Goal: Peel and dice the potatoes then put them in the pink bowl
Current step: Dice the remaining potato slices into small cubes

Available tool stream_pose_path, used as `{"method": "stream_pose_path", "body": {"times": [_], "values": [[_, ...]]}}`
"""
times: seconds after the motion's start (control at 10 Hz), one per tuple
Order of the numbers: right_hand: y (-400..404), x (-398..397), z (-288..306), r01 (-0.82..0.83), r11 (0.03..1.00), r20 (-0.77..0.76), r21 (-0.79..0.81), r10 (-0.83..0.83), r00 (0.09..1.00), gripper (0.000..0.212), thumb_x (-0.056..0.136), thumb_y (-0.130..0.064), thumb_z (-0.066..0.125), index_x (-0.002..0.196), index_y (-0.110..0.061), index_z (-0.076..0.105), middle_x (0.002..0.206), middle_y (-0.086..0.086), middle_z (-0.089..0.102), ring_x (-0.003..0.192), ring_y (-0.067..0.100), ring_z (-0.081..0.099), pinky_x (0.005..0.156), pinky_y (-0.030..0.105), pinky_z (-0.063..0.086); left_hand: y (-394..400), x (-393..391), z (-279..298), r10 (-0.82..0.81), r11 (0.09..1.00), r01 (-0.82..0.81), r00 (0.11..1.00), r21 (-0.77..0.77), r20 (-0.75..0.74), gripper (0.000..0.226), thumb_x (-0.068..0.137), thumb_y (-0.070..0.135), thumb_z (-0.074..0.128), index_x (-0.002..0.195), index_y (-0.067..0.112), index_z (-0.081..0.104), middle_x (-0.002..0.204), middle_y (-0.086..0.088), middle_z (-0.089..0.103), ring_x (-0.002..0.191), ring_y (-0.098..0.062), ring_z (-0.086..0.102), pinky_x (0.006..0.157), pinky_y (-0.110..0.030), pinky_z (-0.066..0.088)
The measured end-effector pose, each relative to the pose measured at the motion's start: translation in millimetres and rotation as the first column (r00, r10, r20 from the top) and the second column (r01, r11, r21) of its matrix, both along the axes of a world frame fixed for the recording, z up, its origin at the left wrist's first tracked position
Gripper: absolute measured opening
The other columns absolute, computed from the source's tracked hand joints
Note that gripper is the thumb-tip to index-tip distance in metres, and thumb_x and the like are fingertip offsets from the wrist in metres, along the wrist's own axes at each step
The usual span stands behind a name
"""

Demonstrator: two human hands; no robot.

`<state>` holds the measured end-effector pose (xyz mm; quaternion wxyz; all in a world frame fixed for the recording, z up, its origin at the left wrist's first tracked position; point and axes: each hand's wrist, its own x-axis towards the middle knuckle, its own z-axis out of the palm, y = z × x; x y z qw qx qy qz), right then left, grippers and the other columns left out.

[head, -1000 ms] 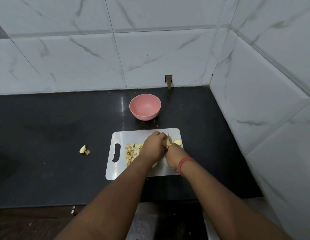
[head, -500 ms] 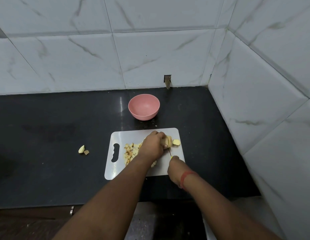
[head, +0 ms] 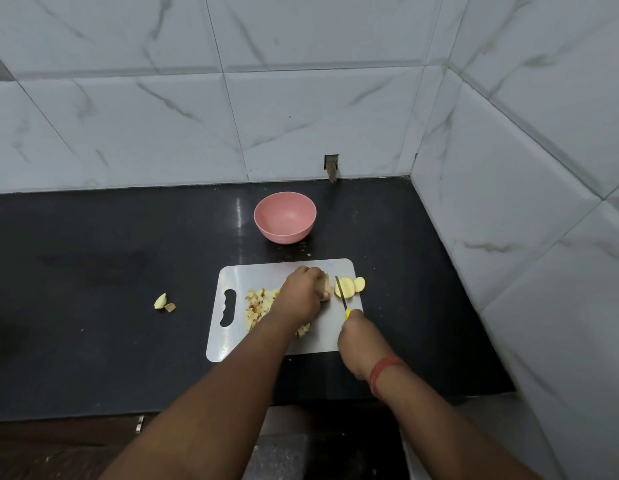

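On the black desk [head: 93, 271] I see a white board [head: 259, 277]. My left hand [head: 299, 297] curls over a potato [head: 324, 289] in the middle of the board, holding it down. My right hand [head: 361, 336] grips a yellow-handled knife [head: 341, 292], blade pointing away, between the potato and two slices [head: 351, 286] at the board's right edge. Dice [head: 258, 303] lie heaped left of my left hand. The pink bowl [head: 285, 217] stands behind the board. Two scraps [head: 164, 302] lie well to the left.

Bare forearms, no sleeves; red thread band [head: 382, 374] round right wrist.
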<state>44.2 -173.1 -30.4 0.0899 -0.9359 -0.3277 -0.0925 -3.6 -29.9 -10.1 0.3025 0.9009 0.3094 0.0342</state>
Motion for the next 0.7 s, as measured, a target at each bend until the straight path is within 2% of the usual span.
{"method": "stream_pose_path", "body": {"times": [0.1, 0.2, 0.3, 0.4, 0.5, 0.6, 0.7], "values": [[3, -22, 62, -0.387, 0.677, -0.381, -0.626, 0.168, 0.909, 0.046, 0.1, -0.022, 0.019, 0.056, -0.027, 0.034, 0.052, -0.011, 0.027, 0.047, 0.006, 0.009, 0.055, 0.009, 0.024, 2, -1, 3, -0.034, 0.999, 0.034, 0.999, -0.007, -0.017, 0.052, 0.093, 0.016, 0.065, 0.143, 0.014, 0.051, 0.141, -0.007, 0.049, 0.127, -0.026, 0.048, 0.106, -0.031, 0.039], [7, -20, 67, -0.488, 0.611, -0.488, -0.623, 0.183, 0.854, 0.038, 0.098, -0.021, 0.045, 0.062, -0.012, 0.037, 0.061, 0.001, 0.036, 0.054, 0.018, 0.027, 0.099, 0.035, 0.039, 0, -2, 6, -0.016, 1.0, 0.016, 0.999, -0.009, -0.029, 0.057, 0.092, 0.015, 0.066, 0.146, 0.014, 0.046, 0.142, -0.009, 0.05, 0.128, -0.027, 0.049, 0.106, -0.034, 0.041], [17, -25, 88, -0.343, 0.677, -0.371, -0.652, 0.11, 0.922, 0.041, 0.087, -0.043, 0.059, 0.06, -0.023, 0.035, 0.057, -0.004, 0.028, 0.048, 0.016, 0.022, 0.08, 0.017, 0.047, -2, -1, 8, 0.045, 0.999, -0.045, 0.999, -0.02, -0.026, 0.048, 0.089, 0.015, 0.07, 0.133, 0.012, 0.05, 0.124, -0.009, 0.059, 0.109, -0.025, 0.056, 0.092, -0.037, 0.049], [17, -25, 79, -0.474, 0.708, -0.517, -0.523, 0.179, 0.837, 0.038, 0.099, -0.024, 0.047, 0.064, -0.014, 0.036, 0.064, 0.003, 0.034, 0.055, 0.019, 0.028, 0.104, 0.04, 0.038, -2, 0, 10, 0.047, 0.999, -0.047, 0.999, 0.001, -0.026, 0.036, 0.087, 0.016, 0.073, 0.119, 0.011, 0.056, 0.113, -0.008, 0.062, 0.1, -0.025, 0.057, 0.087, -0.041, 0.052], [24, -24, 89, -0.406, 0.832, -0.62, -0.378, 0.098, 0.778, 0.022, 0.099, -0.019, 0.043, 0.082, -0.008, 0.052, 0.071, 0.001, 0.039, 0.061, 0.015, 0.037, 0.083, 0.025, 0.049, -2, 1, 9, 0.062, 0.998, -0.062, 0.998, 0.002, -0.019, 0.034, 0.086, 0.016, 0.074, 0.115, 0.011, 0.058, 0.11, -0.007, 0.062, 0.098, -0.024, 0.057, 0.086, -0.041, 0.052], [22, -13, 72, -0.219, 0.956, -0.642, -0.198, 0.042, 0.765, 0.028, 0.097, -0.014, 0.043, 0.121, -0.005, 0.054, 0.092, 0.004, 0.045, 0.057, 0.006, 0.028, 0.049, 0.015, 0.028, -1, 1, 8, 0.065, 0.998, -0.065, 0.998, 0.003, 0.001, 0.031, 0.086, 0.015, 0.073, 0.112, 0.01, 0.058, 0.108, -0.008, 0.062, 0.096, -0.025, 0.057, 0.086, -0.042, 0.052], [27, -10, 72, -0.408, 0.867, -0.527, -0.288, 0.212, 0.823, 0.031, 0.098, -0.014, 0.042, 0.125, -0.004, 0.054, 0.11, 0.014, 0.058, 0.056, 0.007, 0.026, 0.049, 0.017, 0.026, -3, -1, 5, 0.057, 0.998, -0.057, 0.998, 0.03, 0.015, 0.028, 0.085, 0.015, 0.073, 0.109, 0.009, 0.059, 0.105, -0.007, 0.062, 0.093, -0.025, 0.057, 0.085, -0.043, 0.051]]}}
